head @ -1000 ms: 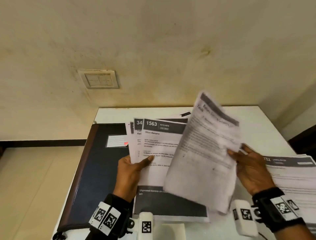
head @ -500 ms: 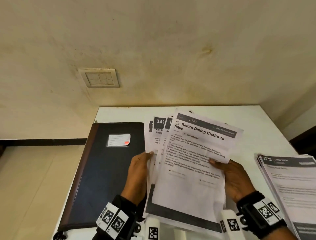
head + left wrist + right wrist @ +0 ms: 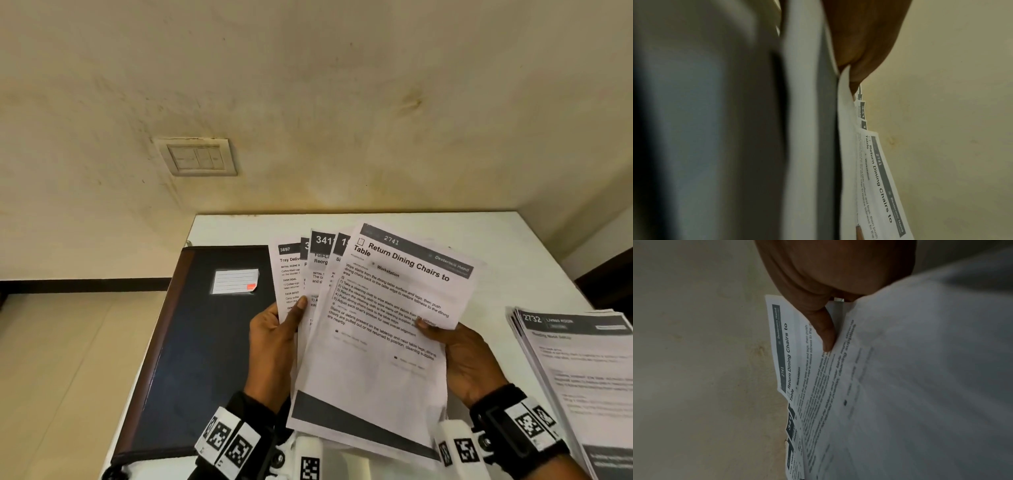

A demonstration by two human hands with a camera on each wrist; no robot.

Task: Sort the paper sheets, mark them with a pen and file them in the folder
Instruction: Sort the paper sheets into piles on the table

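A switch plate (image 3: 198,157) sits on the stained wall (image 3: 342,102) behind the white table (image 3: 239,226).

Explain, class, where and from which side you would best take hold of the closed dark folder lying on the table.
Probably the folder by its long right edge, coming from the right: the brown spine runs along its left, so the right edge likely opens. The fanned sheets overlap that edge.

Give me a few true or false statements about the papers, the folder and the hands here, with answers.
1. The front sheet in the fan is numbered 2741. True.
2. The folder lies open. False: it lies closed on the table.
3. The left hand holds the fanned sheets. True.
4. A pen is in the right hand. False: it grips only the front sheet.
5. The second stack of papers lies left of the folder. False: it lies at the table's right side.
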